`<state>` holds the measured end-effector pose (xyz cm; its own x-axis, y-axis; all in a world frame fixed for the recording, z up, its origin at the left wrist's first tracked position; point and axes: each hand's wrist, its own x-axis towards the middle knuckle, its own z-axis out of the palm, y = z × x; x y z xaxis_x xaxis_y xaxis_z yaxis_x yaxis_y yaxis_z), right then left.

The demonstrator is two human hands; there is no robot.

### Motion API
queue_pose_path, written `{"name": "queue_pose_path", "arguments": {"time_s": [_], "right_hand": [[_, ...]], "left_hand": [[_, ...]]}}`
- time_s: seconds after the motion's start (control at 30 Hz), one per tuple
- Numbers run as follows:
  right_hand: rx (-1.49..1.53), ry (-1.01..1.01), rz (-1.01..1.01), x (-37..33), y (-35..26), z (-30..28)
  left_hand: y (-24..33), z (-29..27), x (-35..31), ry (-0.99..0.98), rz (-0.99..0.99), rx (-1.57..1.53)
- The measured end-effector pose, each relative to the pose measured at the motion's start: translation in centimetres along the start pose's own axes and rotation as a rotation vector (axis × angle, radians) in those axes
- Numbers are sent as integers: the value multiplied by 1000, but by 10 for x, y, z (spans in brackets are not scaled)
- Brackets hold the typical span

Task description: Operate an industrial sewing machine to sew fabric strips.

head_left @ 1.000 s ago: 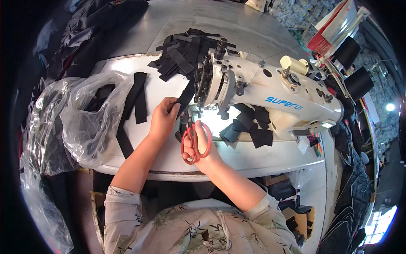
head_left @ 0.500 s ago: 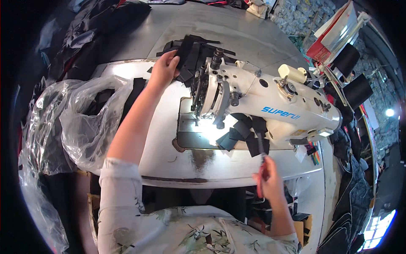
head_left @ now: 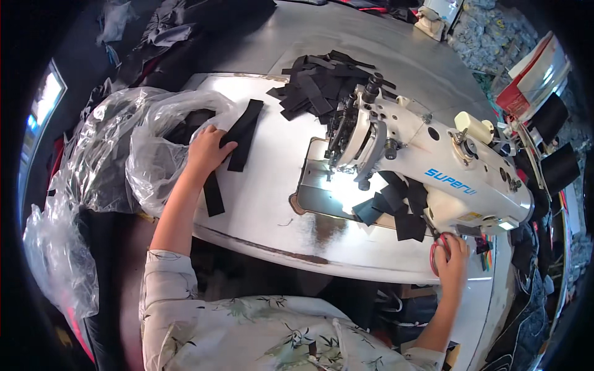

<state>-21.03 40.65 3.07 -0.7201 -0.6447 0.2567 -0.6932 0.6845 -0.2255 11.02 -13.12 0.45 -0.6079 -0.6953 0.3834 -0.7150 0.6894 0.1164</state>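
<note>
My left hand (head_left: 208,150) is over the left side of the sewing table (head_left: 272,216), closed at the end of a black fabric strip (head_left: 245,133). Another black strip (head_left: 213,195) sticks out below the wrist. My right hand (head_left: 453,260) is wrapped round the red handles of scissors (head_left: 437,247) at the table's front right. Their dark blades point at several small black fabric pieces (head_left: 396,201) lying beside the machine's arm. The white sewing machine (head_left: 421,142) stands with its lamp lit over the needle plate (head_left: 322,185).
A heap of black strips (head_left: 315,86) lies behind the machine head. Left of my left hand is a crumpled clear plastic bag (head_left: 148,167) with dark pieces inside. Dark garments (head_left: 179,31) lie far left, and a red and white box (head_left: 526,86) stands at the far right.
My left hand has come from the heap toward the plastic bag, bringing a black strip. My right hand has moved right with the scissors and lowered them to the table edge. The view has shifted.
</note>
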Motion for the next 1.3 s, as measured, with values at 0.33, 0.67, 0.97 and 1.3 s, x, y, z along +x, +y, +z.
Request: {"name": "queue_pose_path", "arguments": {"time_s": [0.33,0.67,0.97,1.3], "right_hand": [[-4,104,-167,-5,-50,-1],[139,22,-230,-8,-82,21],[153,36,-262,-16,-83,33],[228,18,-349,-10,-107,41]], "left_hand": [[6,-12,16,295,30,41],[79,-3,-22,-32,2,-254],[49,-63,-100,47,-59,-198],[34,-71,-154,-72,-226,136]]}}
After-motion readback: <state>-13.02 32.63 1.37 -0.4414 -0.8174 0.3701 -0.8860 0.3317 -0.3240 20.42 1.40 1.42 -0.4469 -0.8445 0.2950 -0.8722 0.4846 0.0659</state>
